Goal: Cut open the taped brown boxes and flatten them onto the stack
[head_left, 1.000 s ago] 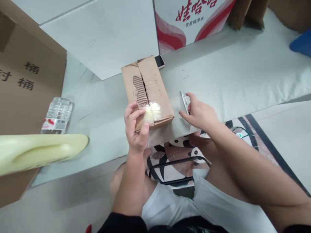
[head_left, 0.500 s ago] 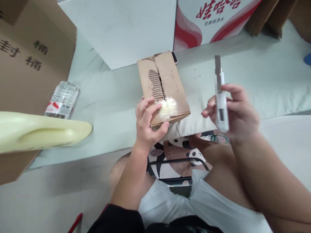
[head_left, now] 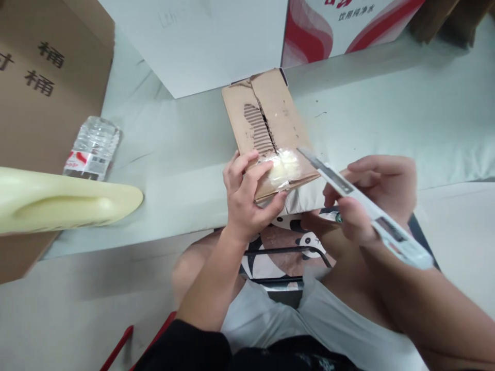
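A small brown cardboard box [head_left: 270, 118] lies on the pale table [head_left: 185, 170], its top torn along the seam and a wad of clear tape [head_left: 284, 166] at its near end. My left hand [head_left: 247, 198] grips the box's near left corner, thumb under the edge. My right hand [head_left: 367, 198] is closed round a white utility knife [head_left: 363, 206]. The knife's blade tip points left and sits at the tape wad on the box's near end.
A plastic water bottle [head_left: 93, 149] lies on its side at the left. A large brown carton [head_left: 42, 77] with printed characters stands beyond it. A pale yellow plastic piece [head_left: 65, 203] juts in from the left. A white panel [head_left: 201, 41] and a red-and-white carton [head_left: 340, 26] stand behind.
My right hand picked the knife up off the table, held it upright, then swung it down so the blade reaches the taped near end of the box. The left hand kept its grip.
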`<control>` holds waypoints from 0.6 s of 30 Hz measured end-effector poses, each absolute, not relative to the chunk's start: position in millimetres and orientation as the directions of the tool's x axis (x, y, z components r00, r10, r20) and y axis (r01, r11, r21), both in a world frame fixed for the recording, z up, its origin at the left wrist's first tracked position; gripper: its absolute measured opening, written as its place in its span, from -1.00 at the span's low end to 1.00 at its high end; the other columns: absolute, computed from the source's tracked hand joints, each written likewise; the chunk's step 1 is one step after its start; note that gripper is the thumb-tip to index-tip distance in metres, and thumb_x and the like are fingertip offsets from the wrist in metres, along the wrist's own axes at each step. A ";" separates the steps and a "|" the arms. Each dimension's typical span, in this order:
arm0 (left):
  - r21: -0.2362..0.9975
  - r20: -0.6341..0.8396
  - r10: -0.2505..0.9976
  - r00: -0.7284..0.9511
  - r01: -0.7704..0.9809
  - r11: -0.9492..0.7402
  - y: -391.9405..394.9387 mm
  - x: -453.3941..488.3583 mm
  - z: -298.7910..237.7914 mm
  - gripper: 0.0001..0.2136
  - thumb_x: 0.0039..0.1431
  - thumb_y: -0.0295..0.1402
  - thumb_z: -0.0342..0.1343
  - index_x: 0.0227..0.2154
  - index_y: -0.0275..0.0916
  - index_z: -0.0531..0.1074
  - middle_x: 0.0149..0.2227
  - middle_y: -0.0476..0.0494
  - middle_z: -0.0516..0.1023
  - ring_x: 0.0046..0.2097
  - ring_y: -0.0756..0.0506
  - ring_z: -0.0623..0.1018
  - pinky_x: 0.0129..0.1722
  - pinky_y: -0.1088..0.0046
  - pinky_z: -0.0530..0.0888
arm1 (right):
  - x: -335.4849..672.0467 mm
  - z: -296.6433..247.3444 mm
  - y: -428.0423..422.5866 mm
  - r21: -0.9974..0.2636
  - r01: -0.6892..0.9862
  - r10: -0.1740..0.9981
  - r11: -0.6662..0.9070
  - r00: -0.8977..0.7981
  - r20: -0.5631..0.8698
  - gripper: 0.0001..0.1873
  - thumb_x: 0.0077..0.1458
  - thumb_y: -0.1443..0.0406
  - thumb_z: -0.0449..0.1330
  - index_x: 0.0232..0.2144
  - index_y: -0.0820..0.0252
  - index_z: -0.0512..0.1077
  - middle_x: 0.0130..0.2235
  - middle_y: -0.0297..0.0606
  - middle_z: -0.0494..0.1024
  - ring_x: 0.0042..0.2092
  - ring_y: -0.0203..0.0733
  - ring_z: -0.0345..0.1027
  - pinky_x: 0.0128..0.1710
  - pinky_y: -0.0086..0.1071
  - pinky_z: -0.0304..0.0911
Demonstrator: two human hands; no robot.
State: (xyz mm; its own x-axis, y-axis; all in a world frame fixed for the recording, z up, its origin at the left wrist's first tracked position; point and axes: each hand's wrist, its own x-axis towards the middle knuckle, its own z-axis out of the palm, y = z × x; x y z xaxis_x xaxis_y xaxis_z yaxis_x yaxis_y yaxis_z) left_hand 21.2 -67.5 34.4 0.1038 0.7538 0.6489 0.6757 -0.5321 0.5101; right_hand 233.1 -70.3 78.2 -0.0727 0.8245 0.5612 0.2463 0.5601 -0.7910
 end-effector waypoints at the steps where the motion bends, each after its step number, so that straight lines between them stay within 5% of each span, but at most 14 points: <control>1: 0.509 0.652 0.752 0.101 0.676 -0.533 -66.9 21.1 34.2 -0.58 0.29 -0.02 0.14 0.12 -0.07 0.36 0.19 -0.25 0.39 0.26 -0.30 0.43 0.33 -0.01 0.35 | 233.9 76.0 -72.0 -0.786 0.308 0.839 0.536 -0.090 0.537 -0.71 0.23 0.01 0.26 -0.15 -0.01 0.34 -0.51 -0.42 0.48 -0.57 -0.26 0.38 -0.64 -0.38 0.26; 6: 0.528 0.666 0.740 0.088 0.646 -0.552 -66.1 22.4 33.7 -0.59 0.29 -0.02 0.16 0.11 -0.06 0.38 0.18 -0.24 0.41 0.25 -0.29 0.43 0.33 0.01 0.34 | 236.4 76.9 -76.4 -0.773 0.470 0.900 0.426 -0.136 0.414 -0.81 0.20 0.12 0.31 -0.24 0.03 0.41 -0.43 -0.34 0.58 -0.55 -0.26 0.39 -0.60 -0.37 0.26; 13: 0.512 0.654 0.751 0.091 0.678 -0.528 -67.1 21.0 35.2 -0.58 0.30 0.02 0.13 0.09 -0.08 0.40 0.18 -0.25 0.43 0.24 -0.27 0.45 0.31 0.03 0.37 | 227.8 81.2 -76.3 -0.668 0.582 0.867 0.463 -0.142 0.478 -0.84 0.17 0.12 0.30 -0.33 0.04 0.45 -0.55 -0.43 0.53 -0.64 -0.33 0.25 -0.65 -0.39 0.16; 18: 0.473 0.649 0.754 0.101 0.723 -0.503 -67.2 20.3 36.1 -0.57 0.30 0.08 0.10 0.08 -0.07 0.39 0.16 -0.25 0.46 0.23 -0.26 0.47 0.28 0.01 0.42 | 220.5 84.1 -82.0 -0.554 0.686 0.844 0.471 -0.169 0.509 -0.94 0.19 0.17 0.26 -0.30 -0.05 0.46 -0.53 -0.41 0.55 -0.60 -0.24 0.33 -0.61 -0.32 0.18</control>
